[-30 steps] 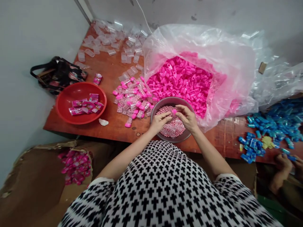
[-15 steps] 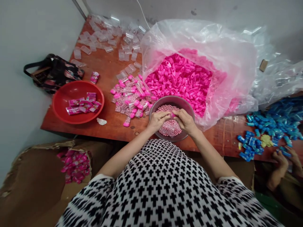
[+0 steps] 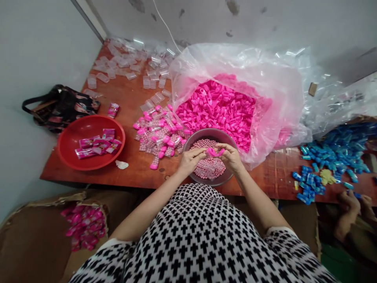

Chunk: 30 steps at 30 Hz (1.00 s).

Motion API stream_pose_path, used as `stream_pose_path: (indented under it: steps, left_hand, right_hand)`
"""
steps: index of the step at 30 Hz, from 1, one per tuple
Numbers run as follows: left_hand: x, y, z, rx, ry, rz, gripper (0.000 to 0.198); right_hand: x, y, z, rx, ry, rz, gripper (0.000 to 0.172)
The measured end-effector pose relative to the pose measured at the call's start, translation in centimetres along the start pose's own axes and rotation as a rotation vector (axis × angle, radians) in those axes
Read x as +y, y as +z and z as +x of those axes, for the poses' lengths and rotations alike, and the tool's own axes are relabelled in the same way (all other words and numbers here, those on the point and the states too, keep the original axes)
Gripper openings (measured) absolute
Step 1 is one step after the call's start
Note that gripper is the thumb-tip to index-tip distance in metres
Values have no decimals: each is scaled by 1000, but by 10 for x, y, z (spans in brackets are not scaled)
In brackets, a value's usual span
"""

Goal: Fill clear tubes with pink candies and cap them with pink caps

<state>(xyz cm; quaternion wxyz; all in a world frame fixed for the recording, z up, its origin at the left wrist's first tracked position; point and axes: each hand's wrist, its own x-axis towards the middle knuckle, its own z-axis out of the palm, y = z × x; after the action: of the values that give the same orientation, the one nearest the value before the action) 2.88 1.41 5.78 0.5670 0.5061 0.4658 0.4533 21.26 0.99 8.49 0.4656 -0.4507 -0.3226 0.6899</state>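
Over a grey bowl (image 3: pixel 188 146) of small pink balls (image 3: pixel 216 167), my two hands are close together. My right hand (image 3: pixel 232 158) pinches a pink plastic cap (image 3: pixel 216 152) between thumb and fingers. My left hand (image 3: pixel 190 161) is closed in a pinch at the cap's left side; what its fingertips hold is hidden. A clear plastic bag or wrapper seems to lie on the balls. Left of the bowl is a pile of clear, ball-filled containers with pink caps (image 3: pixel 161 133). Behind the bowl, a large clear bag (image 3: pixel 282 90) lies open, full of pink caps (image 3: pixel 218 106).
At left stand a red bowl (image 3: pixel 66 155) with pink packets, a dark handbag (image 3: pixel 67 104) and an open carton (image 3: pixel 32 228). Clear containers (image 3: pixel 126 61) lie at the back. Blue containers (image 3: pixel 338 149) are heaped at right, near another person's hands (image 3: pixel 350 204).
The pink cap now shows more fully between my hands, and my right fingers have opened out a little around it. The whole view has shifted slightly.
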Motion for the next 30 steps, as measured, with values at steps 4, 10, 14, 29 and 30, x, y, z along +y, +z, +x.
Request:
stream_pose_path:
  steps: [4,10,14,29,30]
  left_hand:
    - [-7,1,-5,-36,164,105,20]
    - [-14,-5,-10,13,202,156,21]
    - [-20,-15,-3,34,193,222,22]
    - [-26,-91,32,323,80,379,36]
    - [-30,-85,24,305,51,374,35]
  right_hand:
    - [1,10,4,-174,295,65,41]
    - [24,31,7,-97,349,251,23]
    - [38,44,23,-66,376,296,21]
    - [62,-11,43,-423,158,-1608,32]
    - [71,-8,38,-439,171,-1706,34]
